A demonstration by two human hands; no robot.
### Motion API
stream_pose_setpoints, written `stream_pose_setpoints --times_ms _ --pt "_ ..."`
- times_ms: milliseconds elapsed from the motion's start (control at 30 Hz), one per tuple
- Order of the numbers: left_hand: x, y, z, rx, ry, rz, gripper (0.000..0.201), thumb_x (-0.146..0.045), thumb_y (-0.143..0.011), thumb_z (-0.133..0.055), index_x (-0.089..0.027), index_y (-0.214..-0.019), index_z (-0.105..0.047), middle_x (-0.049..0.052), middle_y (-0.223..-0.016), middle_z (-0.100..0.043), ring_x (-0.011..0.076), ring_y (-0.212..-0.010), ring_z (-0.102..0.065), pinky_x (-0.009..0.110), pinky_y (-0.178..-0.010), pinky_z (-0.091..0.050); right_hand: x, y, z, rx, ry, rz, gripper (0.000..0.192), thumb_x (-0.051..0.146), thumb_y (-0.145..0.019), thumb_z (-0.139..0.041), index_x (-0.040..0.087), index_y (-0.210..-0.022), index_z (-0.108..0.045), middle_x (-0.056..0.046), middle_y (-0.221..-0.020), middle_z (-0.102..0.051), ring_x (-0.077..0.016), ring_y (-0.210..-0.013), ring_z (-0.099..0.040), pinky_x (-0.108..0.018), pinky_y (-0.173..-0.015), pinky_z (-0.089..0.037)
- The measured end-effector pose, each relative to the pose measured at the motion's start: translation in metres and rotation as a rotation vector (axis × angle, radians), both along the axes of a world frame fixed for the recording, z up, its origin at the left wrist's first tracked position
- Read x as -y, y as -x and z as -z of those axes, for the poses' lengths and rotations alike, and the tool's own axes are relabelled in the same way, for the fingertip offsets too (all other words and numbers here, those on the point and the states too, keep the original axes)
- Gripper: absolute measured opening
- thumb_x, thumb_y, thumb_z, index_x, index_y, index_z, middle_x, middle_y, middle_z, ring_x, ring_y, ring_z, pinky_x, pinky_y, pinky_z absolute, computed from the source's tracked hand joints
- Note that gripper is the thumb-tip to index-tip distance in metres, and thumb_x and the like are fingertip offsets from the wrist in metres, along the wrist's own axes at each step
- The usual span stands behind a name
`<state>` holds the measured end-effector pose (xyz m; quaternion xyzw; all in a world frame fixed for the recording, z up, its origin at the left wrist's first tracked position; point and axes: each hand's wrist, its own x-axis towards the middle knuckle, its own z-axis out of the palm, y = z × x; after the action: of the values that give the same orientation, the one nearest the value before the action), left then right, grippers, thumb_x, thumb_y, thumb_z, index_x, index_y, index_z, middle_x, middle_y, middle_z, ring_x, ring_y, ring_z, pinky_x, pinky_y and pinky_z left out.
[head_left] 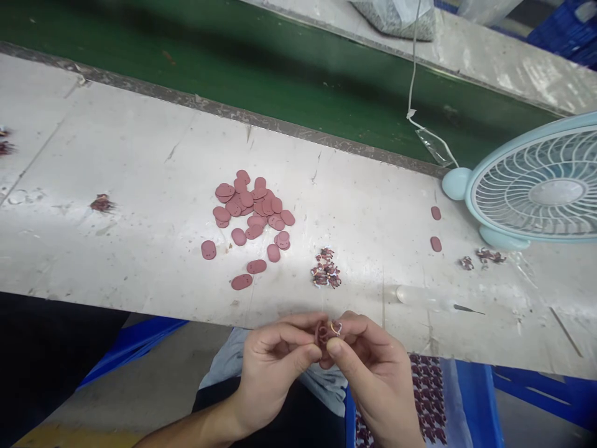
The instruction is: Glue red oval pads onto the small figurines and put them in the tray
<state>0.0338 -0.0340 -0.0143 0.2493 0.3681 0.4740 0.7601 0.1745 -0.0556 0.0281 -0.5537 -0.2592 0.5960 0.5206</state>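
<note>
My left hand (275, 354) and my right hand (373, 367) meet at the table's front edge, fingers closed in a pinch. Between them is a small reddish-brown figurine (333, 328) with white and yellow trim, gripped by the right fingertips. At the left fingertips is a reddish-brown oval disc (319, 333), seen nearly edge-on and touching the figurine; whether the two are joined is hidden. Just beyond my hands lies a cluster of small brown-and-white figurines (326, 274). Farther left spreads a loose pile of oval discs (254, 202), several with small holes.
A pale blue fan (536, 186) stands at right, near two separate discs (435, 244) and more figurines (489, 256). A white bottle with a thin dark tip (424, 297) lies nearer. Beyond the table runs a green belt (233, 81). Below right is a blue crate (476, 398) holding rows of brown pieces.
</note>
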Motion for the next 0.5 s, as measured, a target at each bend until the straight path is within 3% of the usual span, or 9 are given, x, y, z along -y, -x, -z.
stream_pose_setpoints --times_ms 200,333,400,500 --pt "0.002 -0.002 0.001 0.031 -0.017 0.023 0.010 -0.014 -0.083 -0.080 -0.024 -0.084 -0.081 0.005 -0.116 -0.078 0.0185 -0.094 -0.076 0.026 -0.084 -0.063 0.005 0.000 0.013 -0.076 -0.007 0.006 0.006 0.023 -0.092 -0.075 0.026 -0.098 -0.075 0.001 -0.083 -0.072 -0.0097 -0.068 -0.066 -0.020 -0.068 -0.058" --pt "-0.007 0.015 -0.001 -0.087 -0.159 0.150 0.012 -0.019 -0.084 -0.079 -0.025 -0.094 -0.079 0.009 -0.136 -0.068 0.0278 -0.118 -0.069 0.036 -0.096 -0.060 0.022 -0.009 0.016 -0.031 0.000 0.055 0.011 0.025 -0.091 -0.076 0.027 -0.102 -0.076 -0.003 -0.088 -0.073 -0.0151 -0.075 -0.069 -0.022 -0.064 -0.060" --pt "-0.020 0.037 -0.001 -0.307 -0.334 0.185 0.019 -0.018 -0.085 -0.078 -0.026 -0.101 -0.077 0.009 -0.135 -0.067 0.0281 -0.118 -0.067 0.036 -0.095 -0.059 0.044 -0.029 0.017 0.074 0.035 0.112 0.013 0.027 -0.089 -0.078 0.028 -0.101 -0.077 -0.004 -0.087 -0.073 -0.0166 -0.070 -0.070 -0.024 -0.060 -0.061" --pt "-0.048 0.076 0.000 -0.919 -0.695 0.133 0.027 -0.015 -0.082 -0.079 -0.028 -0.107 -0.077 0.006 -0.121 -0.072 0.0256 -0.112 -0.067 0.036 -0.103 -0.051 0.095 -0.075 0.024 0.365 0.122 0.213 0.017 0.029 -0.083 -0.081 0.028 -0.100 -0.078 -0.006 -0.098 -0.074 -0.0170 -0.061 -0.070 -0.026 -0.057 -0.063"
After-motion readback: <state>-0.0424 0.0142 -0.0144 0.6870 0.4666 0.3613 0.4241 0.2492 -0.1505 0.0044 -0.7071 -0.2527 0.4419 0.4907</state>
